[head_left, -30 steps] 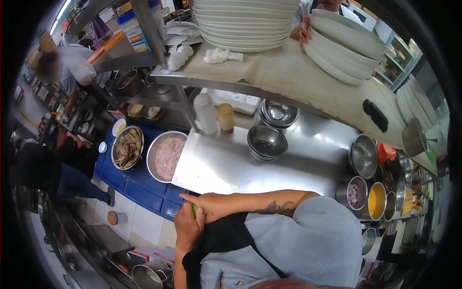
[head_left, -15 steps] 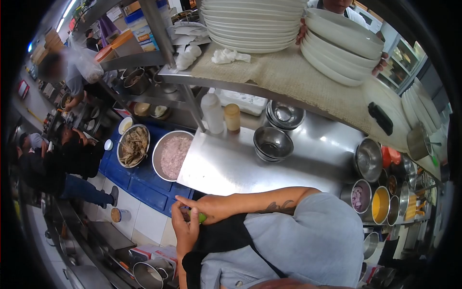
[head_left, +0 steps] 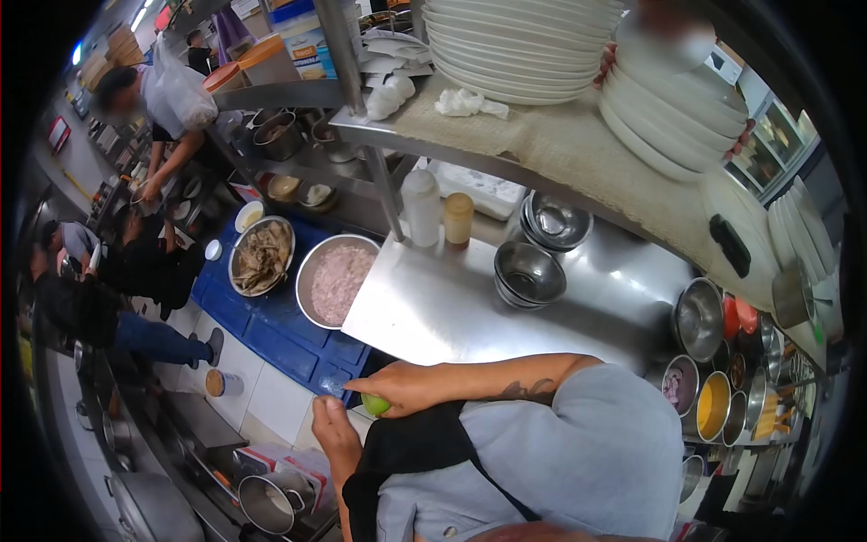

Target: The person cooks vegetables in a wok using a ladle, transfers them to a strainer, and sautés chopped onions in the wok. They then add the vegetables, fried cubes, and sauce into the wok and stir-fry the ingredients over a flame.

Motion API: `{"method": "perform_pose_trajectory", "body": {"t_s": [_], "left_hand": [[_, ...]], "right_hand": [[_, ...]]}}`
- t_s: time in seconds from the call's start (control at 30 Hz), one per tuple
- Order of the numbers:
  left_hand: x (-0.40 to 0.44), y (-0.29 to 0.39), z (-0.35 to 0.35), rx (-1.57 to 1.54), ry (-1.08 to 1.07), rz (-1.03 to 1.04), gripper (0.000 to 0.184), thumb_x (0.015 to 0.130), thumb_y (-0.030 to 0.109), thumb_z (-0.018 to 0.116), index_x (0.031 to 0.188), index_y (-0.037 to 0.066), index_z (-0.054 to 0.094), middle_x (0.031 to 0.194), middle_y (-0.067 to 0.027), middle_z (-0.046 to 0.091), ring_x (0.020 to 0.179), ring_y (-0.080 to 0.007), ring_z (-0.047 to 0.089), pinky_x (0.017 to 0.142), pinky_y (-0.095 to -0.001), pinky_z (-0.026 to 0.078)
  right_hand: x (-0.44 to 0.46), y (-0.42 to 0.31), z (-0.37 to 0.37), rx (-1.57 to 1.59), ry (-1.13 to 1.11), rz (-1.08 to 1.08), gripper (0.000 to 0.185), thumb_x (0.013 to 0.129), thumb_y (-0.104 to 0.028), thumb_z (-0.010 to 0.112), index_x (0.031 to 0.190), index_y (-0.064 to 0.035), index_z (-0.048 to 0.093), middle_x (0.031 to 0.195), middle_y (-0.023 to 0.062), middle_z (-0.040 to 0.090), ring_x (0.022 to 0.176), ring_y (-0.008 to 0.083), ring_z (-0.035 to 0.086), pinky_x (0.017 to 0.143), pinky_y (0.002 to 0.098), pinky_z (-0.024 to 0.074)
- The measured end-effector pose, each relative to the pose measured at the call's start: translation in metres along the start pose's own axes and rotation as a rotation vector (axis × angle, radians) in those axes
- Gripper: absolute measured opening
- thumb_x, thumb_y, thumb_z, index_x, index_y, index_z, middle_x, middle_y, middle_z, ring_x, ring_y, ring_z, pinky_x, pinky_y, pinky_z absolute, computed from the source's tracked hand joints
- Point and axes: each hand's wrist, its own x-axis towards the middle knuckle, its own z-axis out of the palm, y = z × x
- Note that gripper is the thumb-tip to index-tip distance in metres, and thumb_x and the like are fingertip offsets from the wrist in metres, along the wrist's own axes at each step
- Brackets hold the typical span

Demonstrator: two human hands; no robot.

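My right hand (head_left: 397, 386) is closed round a green fruit (head_left: 375, 404), which looks like a lime, with the index finger pointing left. Just below and left of it, my left hand (head_left: 336, 432) is apart from the fruit, thumb and finger stretched upward, with nothing visible in it. A bowl of pale pink minced food (head_left: 339, 282) rests on a blue surface (head_left: 262, 327) above my hands. Beside that bowl stands a bowl of brownish pieces (head_left: 262, 257).
A steel table (head_left: 424, 307) carries stacked metal bowls (head_left: 530, 274) and squeeze bottles (head_left: 421, 208). Overhead, a shelf (head_left: 560, 154) holds stacked plates (head_left: 519, 54). Pots and containers stand at right. A person's hands hold large bowls (head_left: 668, 117); other people work at left.
My left hand has come away from the fruit and moved down and left. More of the fruit shows in my right hand. The view has shifted, moving the surroundings rightward.
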Motion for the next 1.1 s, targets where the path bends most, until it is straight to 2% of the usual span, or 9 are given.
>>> {"method": "perform_pose_trajectory", "body": {"t_s": [0.33, 0.5, 0.57, 0.7, 0.73, 0.87, 0.97, 1.0, 1.1], "left_hand": [[-0.013, -0.013, -0.002, -0.403, -0.197, -0.275, 0.04, 0.103, 0.032, 0.035, 0.096, 0.0, 0.059, 0.073, 0.0009, 0.049, 0.061, -0.0064, 0.039, 0.053, -0.0232, 0.028], [-0.005, -0.005, -0.004, -0.42, -0.268, -0.18, 0.039, 0.102, 0.031, 0.036, 0.113, -0.001, 0.056, 0.092, -0.0037, 0.06, 0.076, -0.0123, 0.052, 0.066, -0.0285, 0.042], [-0.004, 0.021, -0.004, -0.497, -0.288, -0.352, 0.036, 0.102, 0.029, 0.04, 0.115, -0.001, 0.055, 0.093, -0.0032, 0.059, 0.079, -0.0125, 0.052, 0.069, -0.0289, 0.044], [-0.021, -0.015, 0.017, -0.601, -0.198, -0.276, 0.033, 0.102, 0.029, 0.042, 0.104, -0.002, 0.054, 0.089, -0.0165, 0.058, 0.084, -0.0248, 0.054, 0.077, -0.0353, 0.044], [-0.009, 0.031, -0.008, -0.412, -0.306, -0.311, 0.027, 0.102, 0.027, 0.043, 0.097, 0.002, 0.051, 0.08, -0.005, 0.05, 0.074, -0.0141, 0.047, 0.067, -0.0288, 0.043], [-0.008, 0.03, -0.007, -0.259, -0.277, -0.214, 0.028, 0.101, 0.026, 0.043, 0.101, -0.001, 0.052, 0.084, -0.0156, 0.053, 0.076, -0.025, 0.05, 0.071, -0.0361, 0.043], [-0.013, 0.0, 0.009, -0.407, -0.215, -0.054, 0.029, 0.1, 0.026, 0.047, 0.11, 0.0, 0.055, 0.089, -0.0012, 0.057, 0.077, -0.0088, 0.05, 0.068, -0.0249, 0.042], [-0.012, -0.004, 0.004, -0.427, -0.335, -0.319, 0.024, 0.099, 0.024, 0.051, 0.103, 0.001, 0.055, 0.084, 0.0001, 0.054, 0.075, -0.0067, 0.048, 0.066, -0.0231, 0.04], [-0.012, 0.001, 0.002, -0.321, -0.338, -0.276, 0.025, 0.099, 0.026, 0.05, 0.099, 0.001, 0.055, 0.08, 0.0003, 0.052, 0.074, -0.0069, 0.047, 0.066, -0.0231, 0.04]], "right_hand": [[0.033, -0.075, -0.099, 0.334, 0.125, -0.245, 0.035, 0.081, -0.025, 0.074, 0.104, -0.0022, 0.059, 0.098, 0.01, 0.063, 0.088, 0.0216, 0.062, 0.076, 0.0328, 0.049], [0.036, -0.115, -0.131, 0.328, 0.125, -0.345, 0.025, 0.081, -0.016, 0.072, 0.096, -0.0032, 0.057, 0.09, 0.0076, 0.061, 0.081, 0.0199, 0.062, 0.069, 0.0309, 0.0485], [0.041, -0.129, -0.139, 0.293, 0.147, -0.462, 0.023, 0.079, -0.011, 0.072, 0.096, -0.0026, 0.059, 0.089, 0.009, 0.062, 0.08, 0.0228, 0.062, 0.068, 0.0315, 0.0491], [0.045, -0.158, -0.152, 0.225, 0.198, -0.638, 0.022, 0.075, -0.006, 0.073, 0.093, -0.0024, 0.061, 0.09, 0.0112, 0.062, 0.078, 0.0268, 0.062, 0.067, 0.0348, 0.0505], [0.046, -0.167, -0.156, 0.199, 0.225, -0.689, 0.023, 0.074, -0.005, 0.073, 0.092, -0.0024, 0.06, 0.09, 0.0116, 0.062, 0.077, 0.0271, 0.062, 0.065, 0.0353, 0.0506], [0.044, -0.192, -0.167, -0.005, 0.348, -0.797, 0.026, 0.071, -0.007, 0.077, 0.091, -0.0031, 0.06, 0.089, 0.0134, 0.063, 0.069, 0.0281, 0.063, 0.057, 0.0358, 0.0512], [0.04, -0.207, -0.165, -0.117, 0.46, -0.795, 0.026, 0.069, -0.009, 0.076, 0.088, -0.003, 0.06, 0.088, 0.0138, 0.063, 0.067, 0.0283, 0.062, 0.054, 0.0353, 0.0508], [0.038, -0.209, -0.164, -0.133, 0.479, -0.787, 0.026, 0.068, -0.009, 0.076, 0.087, -0.0028, 0.06, 0.087, 0.0138, 0.062, 0.066, 0.0282, 0.062, 0.054, 0.0351, 0.0505], [0.035, -0.21, -0.157, -0.171, 0.519, -0.773, 0.025, 0.066, -0.01, 0.074, 0.084, -0.0023, 0.059, 0.085, 0.014, 0.062, 0.065, 0.0282, 0.061, 0.052, 0.0345, 0.0496]]}}
